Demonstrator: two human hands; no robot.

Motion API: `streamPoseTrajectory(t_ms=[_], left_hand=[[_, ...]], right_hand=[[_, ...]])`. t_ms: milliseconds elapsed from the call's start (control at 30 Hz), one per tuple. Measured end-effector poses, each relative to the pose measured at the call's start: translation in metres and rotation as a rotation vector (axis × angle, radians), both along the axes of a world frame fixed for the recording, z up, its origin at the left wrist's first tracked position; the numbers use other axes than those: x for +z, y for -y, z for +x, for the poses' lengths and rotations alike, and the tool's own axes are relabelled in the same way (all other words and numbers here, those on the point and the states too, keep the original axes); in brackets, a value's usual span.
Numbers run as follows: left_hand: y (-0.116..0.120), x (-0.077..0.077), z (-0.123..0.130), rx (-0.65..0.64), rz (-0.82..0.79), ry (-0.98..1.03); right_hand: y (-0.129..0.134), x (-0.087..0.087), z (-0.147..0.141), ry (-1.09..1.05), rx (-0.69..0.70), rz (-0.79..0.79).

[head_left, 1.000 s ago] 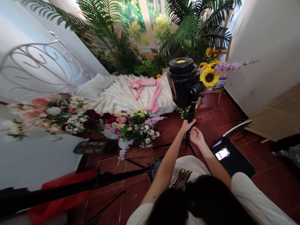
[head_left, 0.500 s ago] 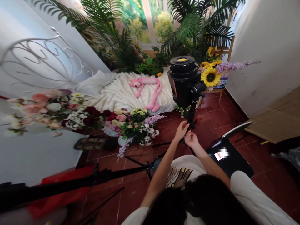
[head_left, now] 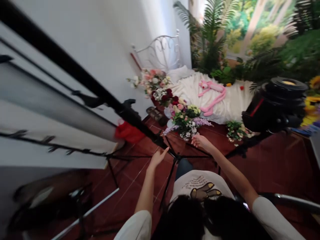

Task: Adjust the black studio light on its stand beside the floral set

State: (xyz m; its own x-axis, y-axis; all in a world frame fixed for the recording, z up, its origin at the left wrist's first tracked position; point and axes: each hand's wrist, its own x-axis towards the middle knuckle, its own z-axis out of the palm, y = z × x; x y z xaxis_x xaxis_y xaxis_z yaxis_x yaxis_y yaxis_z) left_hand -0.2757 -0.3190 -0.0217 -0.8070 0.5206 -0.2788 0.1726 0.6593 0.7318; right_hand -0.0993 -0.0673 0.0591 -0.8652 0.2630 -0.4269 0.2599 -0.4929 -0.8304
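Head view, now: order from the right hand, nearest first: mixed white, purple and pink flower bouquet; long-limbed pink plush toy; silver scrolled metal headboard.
1. Flower bouquet: just past the right hand, picture-left.
2. Pink plush toy: farther, on the cream blanket.
3. Silver headboard: farthest, upper left.

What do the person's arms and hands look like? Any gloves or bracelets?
No gloves: the left hand and right hand are bare. I see no bracelets. The forearms are bare too, below loose, pale, whitish short sleeves. The fingernails are too blurry to describe.
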Motion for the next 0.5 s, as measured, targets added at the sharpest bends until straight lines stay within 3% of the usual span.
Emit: streamPoseTrajectory(t_ms=[67,133,233,367,500], left_hand=[[0.004,0.025,-0.001,0.199,0.031,-0.11],[-0.004,0.048,0.003,0.354,0.205,-0.244],[-0.023,0.072,0.012,0.39,0.534,-0.34],[-0.041,0.081,0.018,0.469,0.671,-0.366],[-0.053,0.077,0.015,0.527,0.787,-0.35]], right_hand=[[0.005,0.015,-0.042,-0.039,0.238,0.199],[0.011,0.028,-0.086,-0.093,0.409,0.36],[0.02,0.044,-0.148,-0.085,0.582,0.557],[0.027,0.063,-0.214,0.055,0.884,0.66],[0.027,0.073,-0.243,0.213,1.13,0.526]])
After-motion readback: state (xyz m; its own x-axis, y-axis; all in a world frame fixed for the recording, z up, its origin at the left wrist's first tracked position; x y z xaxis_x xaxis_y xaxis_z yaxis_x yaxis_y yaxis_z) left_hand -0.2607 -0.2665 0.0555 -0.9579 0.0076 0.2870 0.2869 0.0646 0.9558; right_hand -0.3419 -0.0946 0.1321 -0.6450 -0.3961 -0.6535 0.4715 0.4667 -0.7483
